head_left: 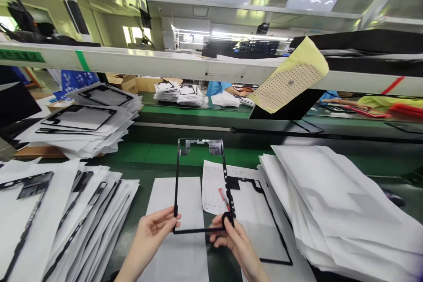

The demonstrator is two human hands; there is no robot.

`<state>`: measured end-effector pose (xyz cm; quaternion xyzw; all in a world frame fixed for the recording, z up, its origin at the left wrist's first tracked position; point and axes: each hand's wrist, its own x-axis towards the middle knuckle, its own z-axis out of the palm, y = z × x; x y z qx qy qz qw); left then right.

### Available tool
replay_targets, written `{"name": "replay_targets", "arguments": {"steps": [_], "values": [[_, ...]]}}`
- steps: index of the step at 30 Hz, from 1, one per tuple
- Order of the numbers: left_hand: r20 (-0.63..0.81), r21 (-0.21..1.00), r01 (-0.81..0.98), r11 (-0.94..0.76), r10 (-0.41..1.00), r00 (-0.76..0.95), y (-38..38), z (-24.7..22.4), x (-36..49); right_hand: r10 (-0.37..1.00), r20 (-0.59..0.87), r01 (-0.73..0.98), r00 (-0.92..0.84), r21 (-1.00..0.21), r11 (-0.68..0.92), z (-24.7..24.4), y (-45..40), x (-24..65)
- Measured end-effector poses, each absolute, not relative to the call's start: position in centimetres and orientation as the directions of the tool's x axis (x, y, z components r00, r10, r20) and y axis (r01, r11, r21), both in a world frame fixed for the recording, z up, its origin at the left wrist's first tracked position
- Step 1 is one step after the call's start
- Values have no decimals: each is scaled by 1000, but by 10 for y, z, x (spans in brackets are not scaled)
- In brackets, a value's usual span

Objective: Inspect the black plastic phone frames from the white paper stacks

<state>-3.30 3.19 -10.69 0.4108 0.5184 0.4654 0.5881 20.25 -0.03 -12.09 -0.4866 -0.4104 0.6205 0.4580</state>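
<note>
You have the black frame point(176, 180) raised and tilted upright between your hands, above the bench point(132, 218). Your left hand point(152, 231) pinches its lower left corner; your right hand point(236, 240) grips the lower right. Keep both pinches light and level, since such thin bars could twist. A white sheet point(180, 255) lies beside your left hand, a second frame point(277, 262) right of your right, with paper stacks point(330, 211) farther out.

No text legible: characters on green label point(21, 56) on white beam point(148, 62) blurred; print on paper sheet point(212, 185) too small.
</note>
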Motion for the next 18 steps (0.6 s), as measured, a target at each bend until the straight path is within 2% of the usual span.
{"name": "replay_targets", "arguments": {"steps": [3,7,10,13,16,18], "values": [[-263,964,-48,262,964,-23,20,-129,-56,940,-293,136,-176,-953,-272,-134,-4,195],[-320,933,130,335,939,-122,0,-160,-88,885,-389,342,-254,-892,-294,-155,-13,180],[-273,883,312,350,925,-264,-5,-175,-104,868,-434,485,-243,-829,-279,-168,-18,172],[-172,811,467,352,907,-385,2,-179,-109,887,-411,565,-209,-791,-234,-172,-17,171],[-137,765,556,325,926,-352,13,-179,-99,915,-334,588,-225,-795,-146,-165,-18,179],[-104,757,593,274,947,-304,18,-179,-88,952,-208,549,-224,-834,-53,-153,-19,193]]}}
